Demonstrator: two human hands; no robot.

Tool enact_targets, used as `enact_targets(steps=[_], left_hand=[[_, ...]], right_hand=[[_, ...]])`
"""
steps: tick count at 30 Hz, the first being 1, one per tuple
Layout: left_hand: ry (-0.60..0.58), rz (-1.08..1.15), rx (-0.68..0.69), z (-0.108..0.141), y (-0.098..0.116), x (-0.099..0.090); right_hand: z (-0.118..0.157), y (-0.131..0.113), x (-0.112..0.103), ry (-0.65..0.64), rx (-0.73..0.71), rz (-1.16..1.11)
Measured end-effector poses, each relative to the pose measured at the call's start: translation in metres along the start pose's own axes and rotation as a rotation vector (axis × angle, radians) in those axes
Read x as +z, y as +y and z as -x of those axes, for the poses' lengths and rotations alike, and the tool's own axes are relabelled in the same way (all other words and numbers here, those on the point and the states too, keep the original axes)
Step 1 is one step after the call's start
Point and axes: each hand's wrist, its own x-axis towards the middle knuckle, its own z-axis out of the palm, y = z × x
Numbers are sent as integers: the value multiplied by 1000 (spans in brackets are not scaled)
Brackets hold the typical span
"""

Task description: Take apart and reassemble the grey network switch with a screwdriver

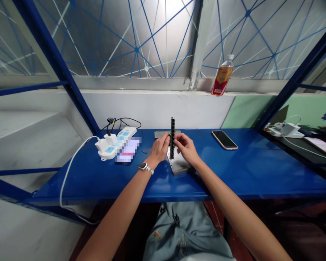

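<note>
Evidently both hands are busy with one thing, a black strip [172,138] that stands upright, long side up, over the middle of the blue table [260,163]; the left hand [161,146] is mostly closed, its fingers bent together and gripping the strip from the left side, though the thumb is hard to make out; the right hand [185,148] is partly closed too, its thumb and forefinger brought in to pinch the strip's right side at about mid-height, while its other fingers curl loosely; the strip is thus held between the two hands, its top rising above the fingers and its lower end in front of a shiny metal plate [178,166], and whether that end touches the plate I cannot tell; a grey piece [159,135] lies just behind the hands; a watch [142,165] sits on the left wrist; some tiny parts [143,152] lie near the left hand, and beyond them are a phone [128,150] with its screen blurred out and a white power strip [128,132]; well apart on the right lies a dark-screened phone [224,140]; a bottle [222,77] stands on the window ledge [152,93].
</note>
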Motion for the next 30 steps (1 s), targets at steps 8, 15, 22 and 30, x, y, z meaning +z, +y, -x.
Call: enact_targets(steps=[8,15,22,30], left_hand=[[-12,35,10,1,2,0],[-20,38,5,1,4,1],[-40,30,-5,1,4,1],[167,-24,-185,-4,-9,4]], right_hand=[[0,3,-1,-9,-14,-5],[0,6,0,22,0,-78],[-1,1,-2,28,112,-110],[1,-2,0,1,241,-249]])
